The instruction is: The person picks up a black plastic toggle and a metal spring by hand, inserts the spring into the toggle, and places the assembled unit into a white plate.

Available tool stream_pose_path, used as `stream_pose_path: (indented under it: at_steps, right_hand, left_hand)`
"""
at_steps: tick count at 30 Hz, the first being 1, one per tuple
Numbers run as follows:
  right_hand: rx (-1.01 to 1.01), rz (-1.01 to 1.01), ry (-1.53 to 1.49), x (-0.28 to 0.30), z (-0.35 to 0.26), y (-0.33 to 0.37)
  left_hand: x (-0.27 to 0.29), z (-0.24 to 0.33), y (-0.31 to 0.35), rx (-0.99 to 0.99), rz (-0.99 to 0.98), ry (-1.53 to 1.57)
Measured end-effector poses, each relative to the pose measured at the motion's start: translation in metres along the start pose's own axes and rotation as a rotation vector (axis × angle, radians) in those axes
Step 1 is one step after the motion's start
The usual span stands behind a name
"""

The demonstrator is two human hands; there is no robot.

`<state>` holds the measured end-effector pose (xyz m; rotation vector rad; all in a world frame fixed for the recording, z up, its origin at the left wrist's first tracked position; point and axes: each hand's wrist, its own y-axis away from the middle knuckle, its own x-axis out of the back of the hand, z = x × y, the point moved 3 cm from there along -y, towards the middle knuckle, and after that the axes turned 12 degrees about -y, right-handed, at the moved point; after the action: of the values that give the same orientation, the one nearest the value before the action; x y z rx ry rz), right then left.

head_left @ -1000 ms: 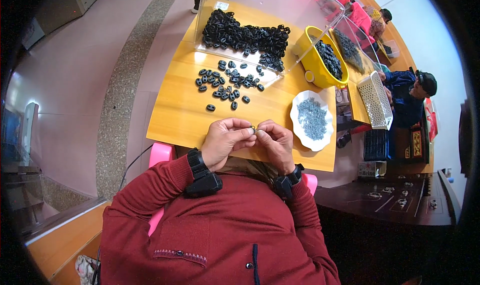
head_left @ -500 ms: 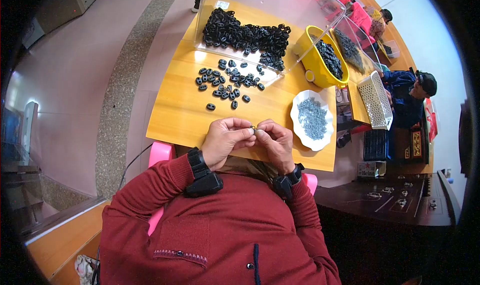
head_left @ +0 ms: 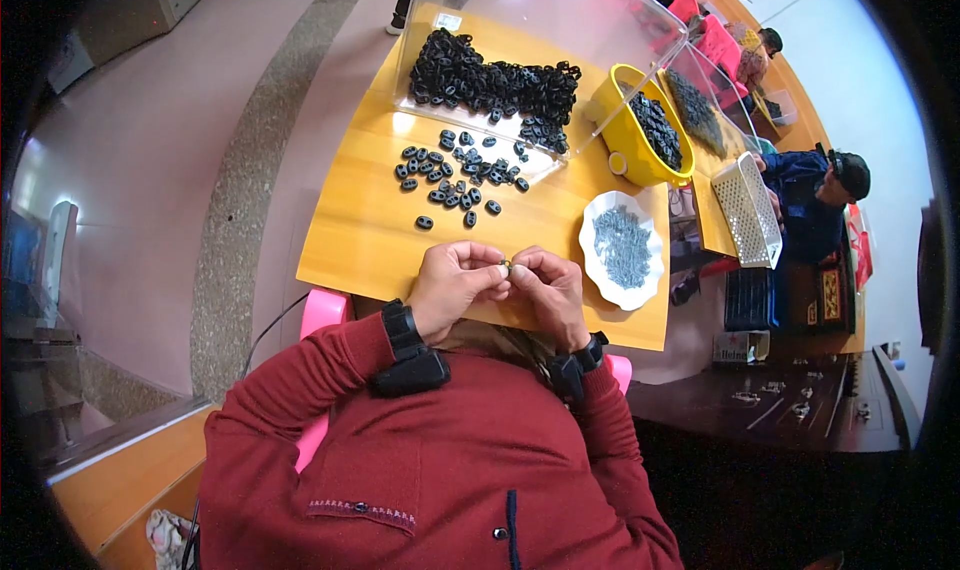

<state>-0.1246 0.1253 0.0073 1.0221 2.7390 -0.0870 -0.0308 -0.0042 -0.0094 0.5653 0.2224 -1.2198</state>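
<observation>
1. Left hand and right hand meet fingertip to fingertip, thumbs and index fingers closed on one small piece, over the near edge of the table. Piece looks dark with a brassy glint, maybe a ring – too small to be sure.
2. Table top: smooth, yellow-brown wood grain.
3. Oval black pieces, each two-holed, lie scattered beyond the hands.
4. Clear bin: transparent, glossy walls; holds a dense black heap of similar small parts.
5. Yellow tub: rounded, smooth; filled with dark flat-looking parts.
6. White dish: scalloped rim, right of right hand; holds a loose layer of thin grey slivers.
7. White perforated basket: farther right, beside a co-worker in dark blue.
8. Label on clear bin: white, marks illegible. Carton at right: printed lettering.
</observation>
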Motion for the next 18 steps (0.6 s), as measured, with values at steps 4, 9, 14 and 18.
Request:
stream_pose_path:
  at_steps: [4,9,14,18]
  right_hand:
    - [-0.065,0.012,-0.076,-0.002,-0.001,0.000]
    - [-0.132,0.087,-0.128,-0.005,-0.007,-0.009]
    - [0.154,0.047,0.493,0.011,-0.015,-0.054]
    - [0.372,0.000,0.746,0.007,-0.014,-0.076]
  left_hand:
    - [0.000,0.001,0.002,-0.007,0.008,0.034]
    - [0.004,0.002,0.003,-0.004,0.019,0.089]
    - [0.004,0.003,0.003,-0.048,0.052,0.158]
    - [0.005,0.003,0.003,-0.057,0.066,0.163]
